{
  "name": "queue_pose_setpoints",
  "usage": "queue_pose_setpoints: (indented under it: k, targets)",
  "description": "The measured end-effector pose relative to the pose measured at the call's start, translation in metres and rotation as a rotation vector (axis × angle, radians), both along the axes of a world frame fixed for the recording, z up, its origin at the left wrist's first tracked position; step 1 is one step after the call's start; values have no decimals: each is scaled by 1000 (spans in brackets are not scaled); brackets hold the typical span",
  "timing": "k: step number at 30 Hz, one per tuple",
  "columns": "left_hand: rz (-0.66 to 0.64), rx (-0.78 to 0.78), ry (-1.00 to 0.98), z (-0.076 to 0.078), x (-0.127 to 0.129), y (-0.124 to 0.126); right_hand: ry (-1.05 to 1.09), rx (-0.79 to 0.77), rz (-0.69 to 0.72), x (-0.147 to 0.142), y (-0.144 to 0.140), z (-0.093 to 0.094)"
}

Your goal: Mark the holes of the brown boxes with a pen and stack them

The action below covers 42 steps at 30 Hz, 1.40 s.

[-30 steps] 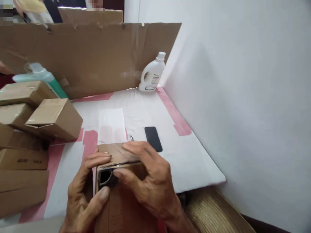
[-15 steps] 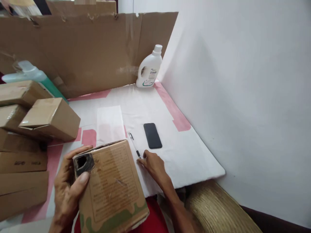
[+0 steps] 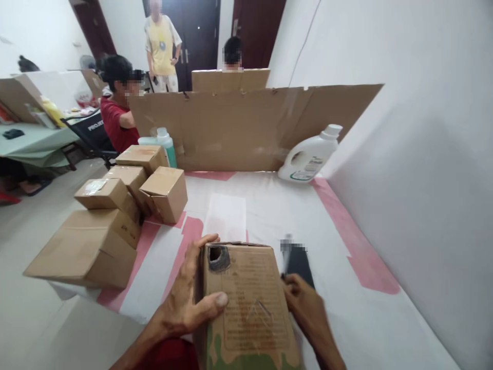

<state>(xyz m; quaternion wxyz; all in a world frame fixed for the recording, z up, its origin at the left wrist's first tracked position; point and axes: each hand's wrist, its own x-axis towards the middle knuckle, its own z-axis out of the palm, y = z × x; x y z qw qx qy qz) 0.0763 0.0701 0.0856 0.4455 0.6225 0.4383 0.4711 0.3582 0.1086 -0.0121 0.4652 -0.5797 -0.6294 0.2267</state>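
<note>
1. At the bottom centre of the frame, a printed cardboard box (image 3: pixel 246 303) with a round hole near its top left corner sits tilted on the near edge of the bench (image 3: pixel 346 308).
2. The left hand (image 3: pixel 188 303) clasps the box's left side, fingers curled over the top edge and thumb pressed flat on the printed face.
3. The right hand (image 3: pixel 304 306) lies just beside the box's right edge, fingers bunched around a pen (image 3: pixel 285 257); the pen is blurred, so the grip is hard to make out.
4. A dark phone (image 3: pixel 300 262) lies just beyond the right hand.
5. A white sheet (image 3: pixel 226 218) lies flat in the middle of the frame, behind the box.
6. Left of centre, a stack of plain cartons (image 3: pixel 111 216) crowds the bench's left edge.
7. Farther back stand a green bottle (image 3: pixel 164 144) and a white jug (image 3: pixel 310 156), against a cardboard screen (image 3: pixel 239 128).
8. In the upper left, other people are visible beyond the screen.
</note>
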Motion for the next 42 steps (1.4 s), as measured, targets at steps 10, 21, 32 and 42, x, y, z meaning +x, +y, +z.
queue_pose_setpoints:
  k: [10, 21, 32, 42]
  targets:
    - [-14, 51, 69, 4, 8, 0, 628, -110, 293, -64, -19, 138]
    - [-28, 34, 49, 2, 6, 2, 453, -120, 448, -76, -21, 142]
    - [211, -93, -55, -2, -4, 3, -166, -184, -146, -11, 38, 61]
    - [372, -161, -213, -5, 5, 16, -558, -665, -135, -14, 1, -40]
